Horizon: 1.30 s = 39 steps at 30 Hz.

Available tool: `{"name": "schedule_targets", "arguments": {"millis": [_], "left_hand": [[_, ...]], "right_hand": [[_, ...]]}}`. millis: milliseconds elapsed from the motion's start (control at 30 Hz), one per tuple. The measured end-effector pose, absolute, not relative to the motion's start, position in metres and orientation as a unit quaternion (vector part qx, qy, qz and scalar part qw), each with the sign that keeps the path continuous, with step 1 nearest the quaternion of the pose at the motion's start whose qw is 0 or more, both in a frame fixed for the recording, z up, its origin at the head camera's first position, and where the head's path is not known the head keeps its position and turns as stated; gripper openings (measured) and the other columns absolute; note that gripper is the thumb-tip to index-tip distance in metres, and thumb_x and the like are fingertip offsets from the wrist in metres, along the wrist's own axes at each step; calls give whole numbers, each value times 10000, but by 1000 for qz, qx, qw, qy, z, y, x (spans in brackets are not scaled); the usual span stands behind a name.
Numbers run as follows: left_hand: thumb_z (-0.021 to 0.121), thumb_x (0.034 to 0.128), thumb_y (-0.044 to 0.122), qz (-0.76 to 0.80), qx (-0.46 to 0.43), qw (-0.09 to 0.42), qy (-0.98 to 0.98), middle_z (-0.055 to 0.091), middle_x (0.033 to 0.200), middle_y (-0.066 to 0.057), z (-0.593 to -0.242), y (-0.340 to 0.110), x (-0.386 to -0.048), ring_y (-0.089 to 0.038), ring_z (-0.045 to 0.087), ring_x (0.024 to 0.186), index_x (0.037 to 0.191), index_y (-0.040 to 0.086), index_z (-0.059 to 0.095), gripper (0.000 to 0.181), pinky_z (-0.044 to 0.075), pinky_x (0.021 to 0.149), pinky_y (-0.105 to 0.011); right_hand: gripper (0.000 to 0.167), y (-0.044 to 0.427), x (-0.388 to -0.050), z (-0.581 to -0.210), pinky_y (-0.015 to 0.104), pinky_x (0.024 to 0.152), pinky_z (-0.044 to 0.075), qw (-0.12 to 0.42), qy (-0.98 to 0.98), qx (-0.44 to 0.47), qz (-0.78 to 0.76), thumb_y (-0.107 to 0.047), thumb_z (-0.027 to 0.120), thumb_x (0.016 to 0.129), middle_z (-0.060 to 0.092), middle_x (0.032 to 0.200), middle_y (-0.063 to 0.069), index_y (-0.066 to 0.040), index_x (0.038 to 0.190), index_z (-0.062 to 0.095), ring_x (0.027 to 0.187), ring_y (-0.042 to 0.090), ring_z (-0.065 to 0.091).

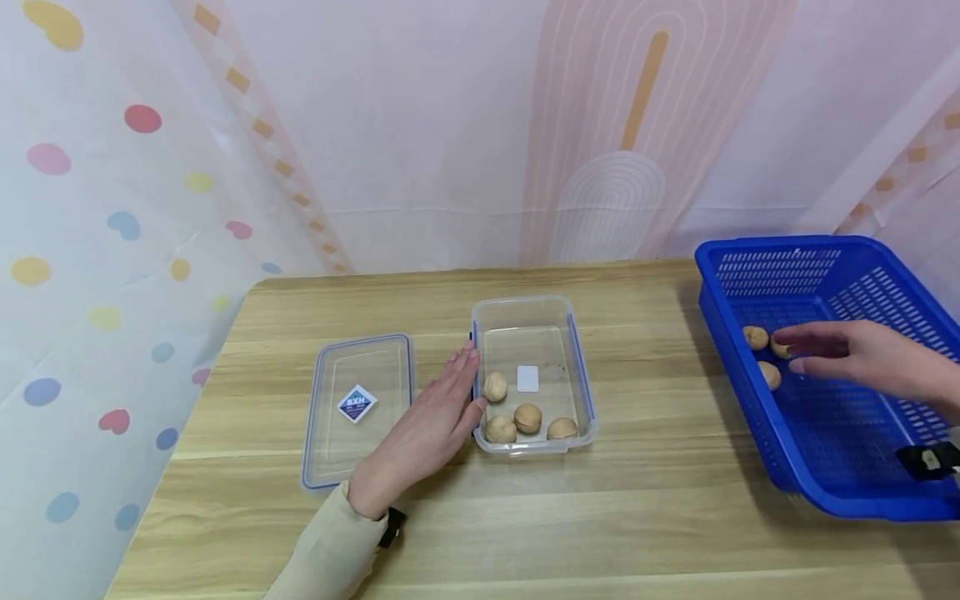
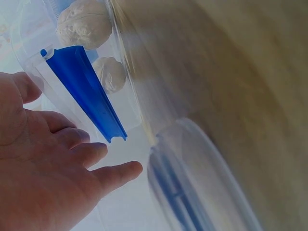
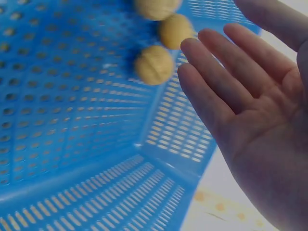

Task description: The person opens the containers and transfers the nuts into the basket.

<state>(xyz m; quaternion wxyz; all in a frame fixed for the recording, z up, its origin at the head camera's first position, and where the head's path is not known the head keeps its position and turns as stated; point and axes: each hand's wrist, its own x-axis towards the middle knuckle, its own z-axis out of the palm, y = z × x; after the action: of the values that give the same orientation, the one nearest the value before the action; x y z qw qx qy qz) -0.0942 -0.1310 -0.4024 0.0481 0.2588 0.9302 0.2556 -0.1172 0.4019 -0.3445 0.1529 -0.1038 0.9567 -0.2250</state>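
Observation:
A clear plastic food container (image 1: 536, 333) with blue side clips stands on the table, several walnuts (image 1: 528, 418) lying in its near part. My left hand (image 1: 427, 417) rests against the container's left side with extended fingers; the left wrist view shows it beside a blue clip (image 2: 86, 91). Over the blue basket (image 1: 780, 442) at the right, my right hand (image 1: 870, 358) reaches toward three walnuts (image 1: 768, 375) by the basket's left wall. In the right wrist view its fingers are fairly straight, the palm holds nothing, and the walnuts (image 3: 154, 65) are just beyond the fingertips.
The container's clear lid (image 1: 360, 450) with a blue seal and a diamond label lies left of my left hand. Behind the wooden table (image 1: 645, 517) hangs a patterned cloth (image 1: 420, 125). The basket's raised rim surrounds the right hand's area.

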Motion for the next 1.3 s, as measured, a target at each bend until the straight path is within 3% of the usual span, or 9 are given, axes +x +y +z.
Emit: {"name": "schedule_targets", "arguments": {"millis": [167, 267, 300, 400, 467, 567, 700, 967, 1300], "left_hand": [[408, 1129, 324, 258, 255, 53, 930, 110, 1717, -124, -403, -131, -95, -337, 166, 1565, 1626, 3, 162, 641, 275, 1196, -625], [401, 1130, 334, 259, 252, 58, 931, 104, 1719, -111, -403, -131, -94, -311, 148, 1568, 1629, 13, 156, 642, 269, 1199, -623], [400, 1131, 332, 259, 252, 59, 931, 104, 1719, -114, -403, -131, -94, -309, 146, 1568, 1629, 12, 154, 642, 269, 1200, -621], [401, 1131, 332, 258, 252, 61, 931, 103, 1719, -111, -402, -131, -94, -301, 141, 1570, 1630, 17, 150, 642, 266, 1205, -611], [402, 1131, 334, 257, 253, 61, 931, 104, 1719, -114, -402, -131, -95, -301, 141, 1570, 1630, 17, 150, 643, 266, 1207, -606], [408, 1130, 327, 256, 253, 60, 931, 108, 1718, -123, -402, -131, -95, -311, 148, 1568, 1630, 6, 160, 644, 265, 1208, -605], [421, 1128, 309, 259, 256, 54, 930, 124, 1714, -144, -403, -131, -95, -340, 168, 1564, 1625, -22, 188, 642, 269, 1202, -615], [420, 1128, 305, 259, 259, 51, 929, 128, 1712, -154, -403, -131, -96, -355, 180, 1560, 1623, -32, 188, 642, 271, 1202, -614], [423, 1127, 304, 261, 258, 50, 929, 141, 1711, -142, -401, -131, -95, -350, 189, 1560, 1621, -14, 190, 632, 272, 1209, -595]], "right_hand": [[471, 402, -111, -332, 269, 738, 609, 104, 964, -71, -235, -170, 596, 1070, 581, 1338, 386, 131, 1423, 516, 1094, 457, 659], [453, 403, -108, -328, 95, 700, 513, 69, 964, -62, -250, -199, 594, 1074, 597, 1328, 371, 95, 1415, 546, 1011, 144, 703], [450, 403, -107, -326, 56, 699, 478, 59, 963, -59, -256, -213, 589, 1077, 600, 1326, 365, 83, 1413, 554, 977, 13, 673], [439, 402, -101, -323, -18, 718, 396, 29, 960, -47, -275, -240, 568, 1086, 601, 1323, 349, 57, 1410, 566, 916, -212, 502], [435, 399, -95, -321, -27, 743, 373, 8, 957, -47, -286, -239, 549, 1094, 597, 1322, 331, 53, 1417, 556, 952, -201, 481], [413, 394, -86, -320, -10, 827, 349, -23, 951, -48, -305, -227, 521, 1105, 634, 1320, 10, 19, 1436, 545, 1029, -228, 438], [340, 387, -76, -317, 5, 943, 314, -61, 932, -66, -351, -151, 504, 1107, 521, 1209, -331, -49, 1427, 554, 1122, -207, 444], [289, 367, -68, -307, 38, 897, 405, -126, 891, -98, -425, 37, 556, 1043, 670, 1147, -270, -20, 1301, 672, 1076, -113, 608], [298, 344, -54, -299, 53, 913, 420, -138, 879, -102, -444, 53, 534, 1046, 695, 1184, -208, 16, 1314, 661, 1116, -63, 621]]}}
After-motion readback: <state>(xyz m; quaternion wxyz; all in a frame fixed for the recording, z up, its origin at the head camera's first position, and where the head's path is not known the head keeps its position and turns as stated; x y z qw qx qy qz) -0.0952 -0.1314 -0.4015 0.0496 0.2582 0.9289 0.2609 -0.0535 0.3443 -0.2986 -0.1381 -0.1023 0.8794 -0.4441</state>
